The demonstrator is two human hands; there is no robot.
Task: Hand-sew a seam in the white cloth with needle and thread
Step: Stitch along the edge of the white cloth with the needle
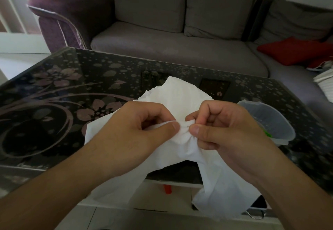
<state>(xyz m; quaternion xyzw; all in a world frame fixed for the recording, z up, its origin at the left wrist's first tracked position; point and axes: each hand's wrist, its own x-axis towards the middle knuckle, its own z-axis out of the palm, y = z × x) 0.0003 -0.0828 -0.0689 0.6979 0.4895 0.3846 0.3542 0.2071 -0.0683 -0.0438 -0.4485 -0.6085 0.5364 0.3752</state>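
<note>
both hands work above the near edge of the counter, close together. the cloth spreads partly on the counter behind the hands; the rest drapes off the near edge toward the floor.

left hand: fingers curled, thumb pressed down on a fold of cloth, holding it tight. right hand: fingers curled, thumb and forefinger pinching a bunched pucker of cloth. a thin dark sliver shows at that pinch, likely the needle; most of it is hidden. thread not visible, too fine to tell.

risks, as judged from here:
- cloth is gathered hard between the two pinches. if it stays bunched when the thread is drawn through, the seam may pucker rather than lie flat.
- needle tip sits just beside the left thumb. a firm push could prick it.
- needle is barely exposed; a slip of the right thumb could lose it inside the folds.
- hanging weight of the draped cloth pulls down and could drag the fold out of the left grip.
- thread unseen, so tangling or slipping from the eye can't be ruled out.

a clear tub stands on the counter just right of the right hand; a wide pull could knock it.
</note>
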